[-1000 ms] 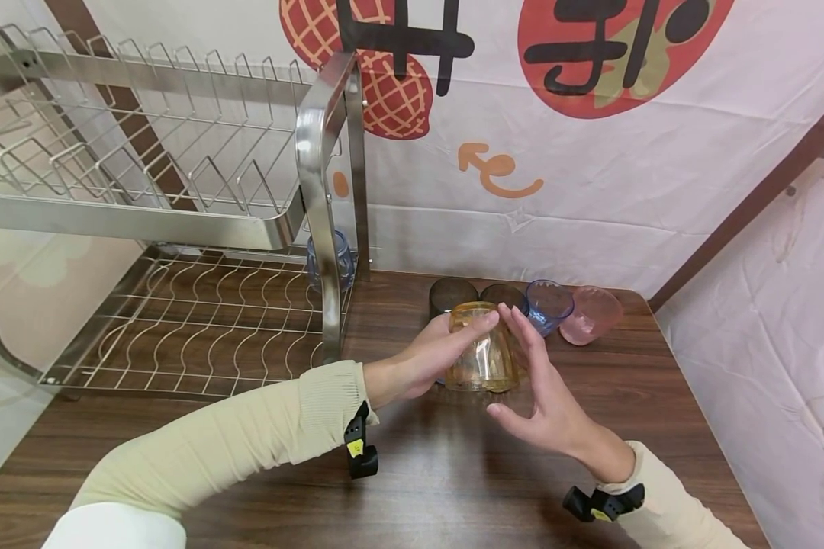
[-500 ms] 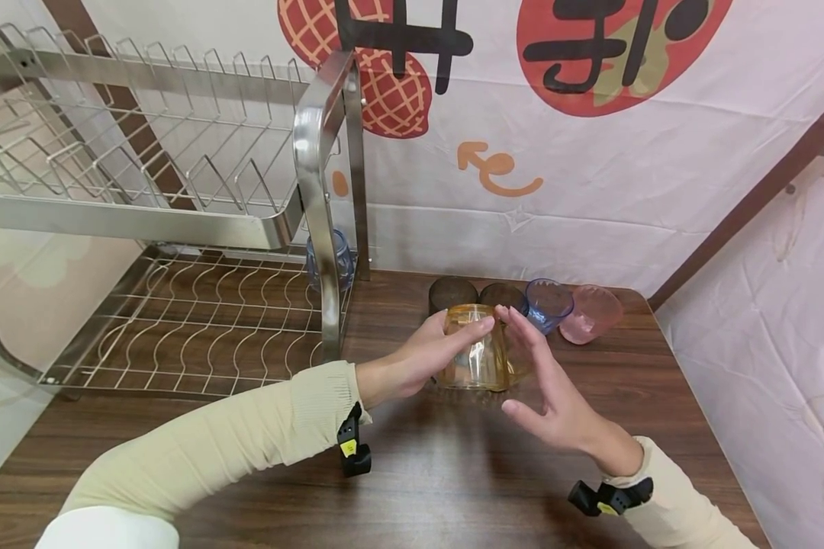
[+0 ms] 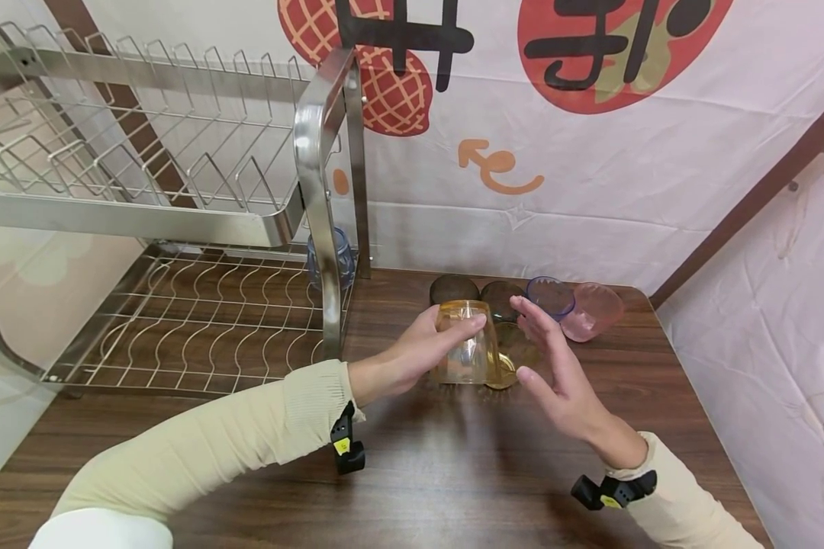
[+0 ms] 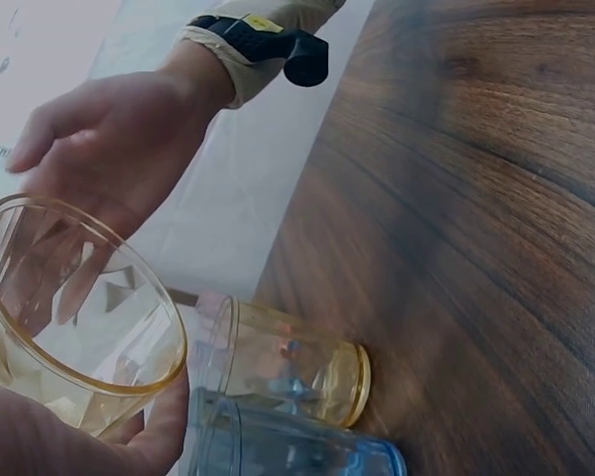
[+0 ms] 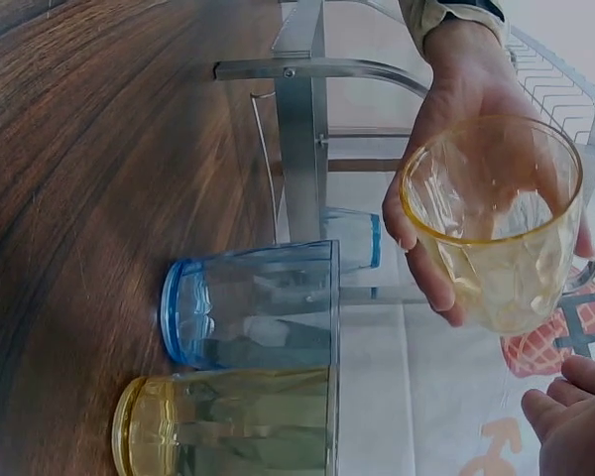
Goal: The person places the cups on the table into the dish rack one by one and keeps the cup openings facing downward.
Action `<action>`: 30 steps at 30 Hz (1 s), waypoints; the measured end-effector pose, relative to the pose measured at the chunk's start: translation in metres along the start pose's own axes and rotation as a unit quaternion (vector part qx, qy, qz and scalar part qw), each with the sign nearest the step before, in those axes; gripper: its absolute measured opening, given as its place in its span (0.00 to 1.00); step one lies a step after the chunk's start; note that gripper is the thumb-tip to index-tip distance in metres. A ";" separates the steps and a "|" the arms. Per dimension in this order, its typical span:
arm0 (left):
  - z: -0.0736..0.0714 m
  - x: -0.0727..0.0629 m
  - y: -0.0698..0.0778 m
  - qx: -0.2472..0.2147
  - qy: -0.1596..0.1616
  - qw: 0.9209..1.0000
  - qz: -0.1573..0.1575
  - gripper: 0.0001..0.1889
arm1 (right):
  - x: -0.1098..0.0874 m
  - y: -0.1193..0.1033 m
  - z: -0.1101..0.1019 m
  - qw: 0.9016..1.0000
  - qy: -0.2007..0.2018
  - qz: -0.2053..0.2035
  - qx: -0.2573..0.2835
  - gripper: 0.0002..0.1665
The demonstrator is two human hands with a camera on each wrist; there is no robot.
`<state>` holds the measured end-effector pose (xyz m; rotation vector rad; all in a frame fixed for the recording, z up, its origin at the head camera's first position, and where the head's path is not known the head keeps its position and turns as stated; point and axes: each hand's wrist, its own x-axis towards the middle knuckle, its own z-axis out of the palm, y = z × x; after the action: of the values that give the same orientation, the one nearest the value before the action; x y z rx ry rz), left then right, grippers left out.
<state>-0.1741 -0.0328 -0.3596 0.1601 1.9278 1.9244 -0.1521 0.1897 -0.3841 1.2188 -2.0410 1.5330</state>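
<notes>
My left hand grips a clear yellow drinking glass with its thumb across the near side. The glass is upside down and tilted, mouth toward the tabletop, as the right wrist view also shows. To its right, my right hand hovers with fingers extended, apart from the glass. Just beyond and below stands another yellow glass, upright on the table. Beside that one is a blue glass, seen in the right wrist view and largely hidden behind the held glass in the head view.
Two dark glasses, a blue-rimmed glass and a pink glass line the back of the wooden table. A two-tier metal dish rack stands at left, with a blue glass on its lower shelf.
The left hand has carried the yellow glass slightly left. My right hand has moved away to the right, widening the gap and uncovering more of the standing yellow glass.
</notes>
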 end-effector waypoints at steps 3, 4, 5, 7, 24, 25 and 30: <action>-0.002 -0.001 0.001 0.010 0.010 1.000 -0.006 0.32 | -0.001 0.001 -0.003 1.000 0.004 0.027 -0.013 0.36; -0.002 -0.002 0.001 0.012 0.012 1.000 -0.008 0.35 | -0.001 0.001 -0.004 0.999 0.007 0.037 -0.018 0.36; -0.003 -0.002 0.001 0.010 0.009 1.000 -0.007 0.35 | -0.002 0.001 -0.005 0.998 0.010 0.049 -0.023 0.36; -0.003 -0.002 0.002 0.001 0.003 1.000 -0.006 0.36 | -0.003 0.002 -0.007 0.997 0.018 0.071 -0.032 0.37; -0.006 -0.004 -0.001 -0.031 -0.029 0.999 0.029 0.31 | -0.001 0.017 -0.018 0.971 0.106 0.198 -0.080 0.31; -0.006 -0.004 -0.001 -0.028 -0.029 0.999 0.029 0.32 | -0.001 0.018 -0.019 0.970 0.106 0.203 -0.082 0.30; -0.008 -0.006 -0.001 -0.009 -0.030 0.999 0.026 0.33 | -0.001 0.022 -0.022 0.962 0.107 0.232 -0.094 0.28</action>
<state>-0.1713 -0.0426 -0.3593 0.2614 1.8840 1.9480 -0.1739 0.2112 -0.3908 0.4967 -2.3618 1.5287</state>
